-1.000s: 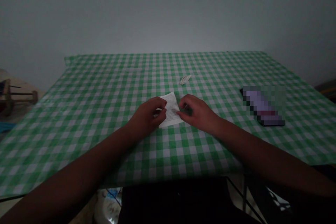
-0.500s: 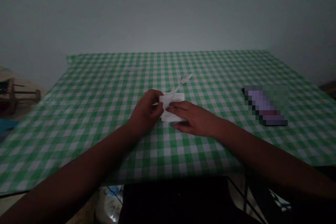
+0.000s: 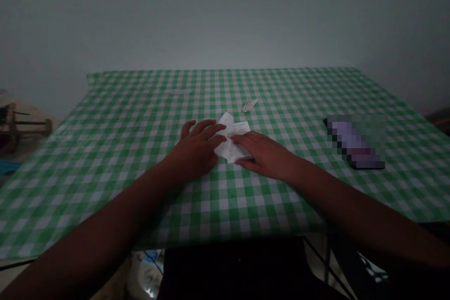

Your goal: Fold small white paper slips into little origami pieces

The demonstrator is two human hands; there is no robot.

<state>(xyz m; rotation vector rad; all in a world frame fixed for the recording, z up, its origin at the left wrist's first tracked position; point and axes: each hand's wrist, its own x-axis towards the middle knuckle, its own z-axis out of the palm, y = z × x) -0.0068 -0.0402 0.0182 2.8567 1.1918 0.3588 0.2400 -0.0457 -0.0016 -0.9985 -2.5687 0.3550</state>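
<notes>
A small sheet of printed paper (image 3: 239, 151), partly folded with a pointed flap at its top, lies on the checked tablecloth in front of me. My left hand (image 3: 198, 149) is spread over the paper's left side, its fingertips pressing on the flap. My right hand (image 3: 262, 152) lies across the right part, fingers stretched out and fingertips at the middle of the sheet. The two hands nearly meet over the fold. Just beyond them rests a small folded paper piece (image 3: 250, 105), slim and pointed.
A green and white checked tablecloth (image 3: 225, 201) covers the table. To the right lies a phone (image 3: 355, 145) with its screen blurred out. A faint pale strip (image 3: 180, 92) is at the back left. Behind the table stands a plain wall (image 3: 225, 18).
My left hand has gone from pinching the raised paper flap to lying spread on it. The flap now lies flatter, its point facing away. My right hand has barely moved.
</notes>
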